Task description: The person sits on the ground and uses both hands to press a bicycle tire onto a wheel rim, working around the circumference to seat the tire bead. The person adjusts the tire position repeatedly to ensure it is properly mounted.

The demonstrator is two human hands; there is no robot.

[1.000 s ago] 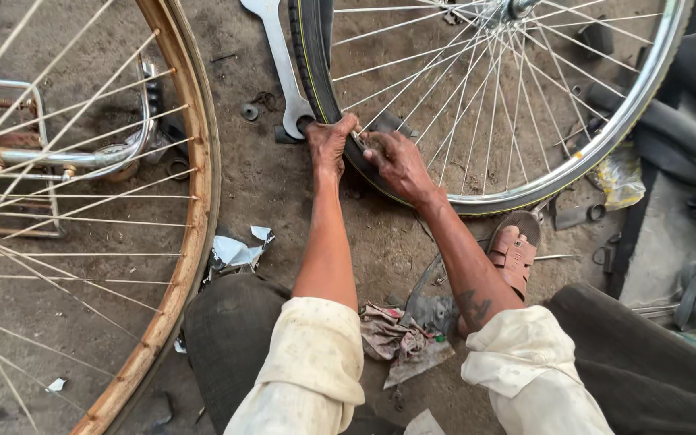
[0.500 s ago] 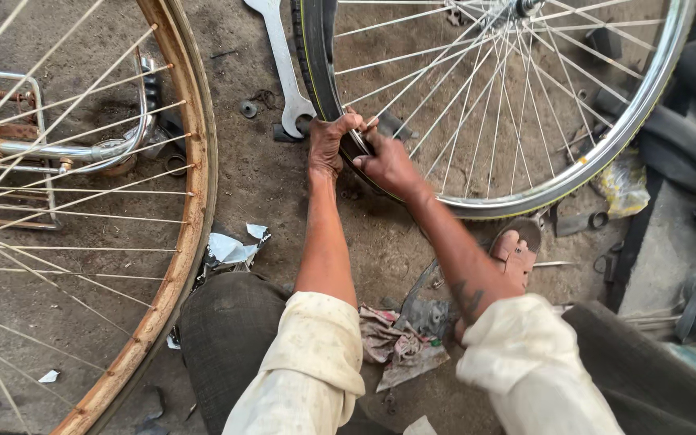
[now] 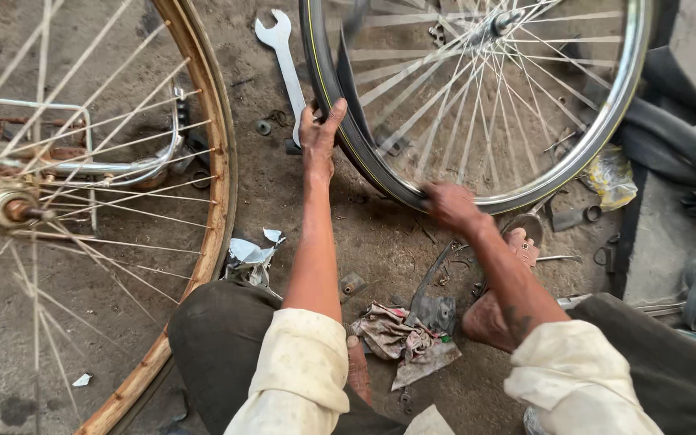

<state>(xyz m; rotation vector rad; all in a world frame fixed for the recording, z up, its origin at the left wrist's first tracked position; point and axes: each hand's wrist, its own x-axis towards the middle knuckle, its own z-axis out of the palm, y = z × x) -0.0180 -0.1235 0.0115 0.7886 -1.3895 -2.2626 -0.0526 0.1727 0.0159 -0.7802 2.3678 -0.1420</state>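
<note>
The two hands, pressed together on the rim half a second ago, have spread apart along the black tyre (image 3: 340, 121) of the chrome bicycle wheel (image 3: 598, 137). The left hand (image 3: 318, 133) now sits higher on the wheel's left edge, fingers curled over the tyre and thumb splayed against its sidewall. The right hand (image 3: 449, 205) has slid to the bottom of the rim, its grip closed over the tyre there. The wheel fills the upper right of the view on the dirt floor (image 3: 283, 209), its hub (image 3: 505, 20) near the top edge and its shiny spokes fanning outward. The tyre is a thin dark band with a fine yellow line. A silver spanner (image 3: 283, 60) lies just left of it, long axis running up and down. A rusty wheel (image 3: 203, 161) stands well apart at left.
</note>
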